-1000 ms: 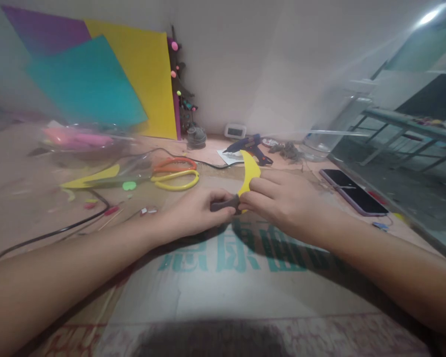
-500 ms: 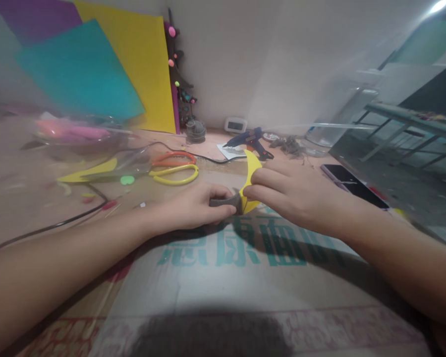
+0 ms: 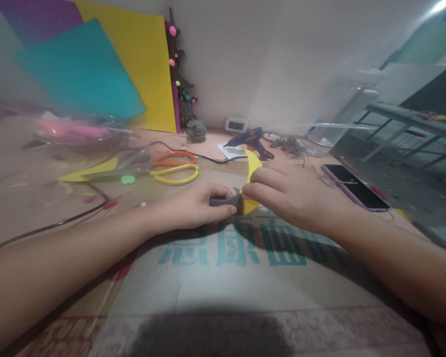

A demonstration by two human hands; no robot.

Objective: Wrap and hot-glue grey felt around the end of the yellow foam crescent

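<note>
A yellow crescent-shaped piece (image 3: 252,161) stands out from the fingers of my right hand (image 3: 286,191), which pinch it at its middle. My left hand (image 3: 204,206) grips a dark grey strip (image 3: 225,201) between thumb and fingers. The strip's right end touches the lower part of the yellow piece. Both hands are just above a printed cardboard sheet (image 3: 223,287). My right fingertips hide part of the crescent.
Behind my hands are a glue gun (image 3: 250,139), a ball of grey yarn (image 3: 196,131) and a small white clock (image 3: 236,125). Scissors (image 3: 176,173) and a black cord (image 3: 63,223) lie left, a phone (image 3: 355,187) right. Coloured sheets (image 3: 148,74) lean on the wall.
The fingers of my right hand have shifted very slightly on the yellow piece. My left hand keeps its hold on the grey strip, almost unmoved.
</note>
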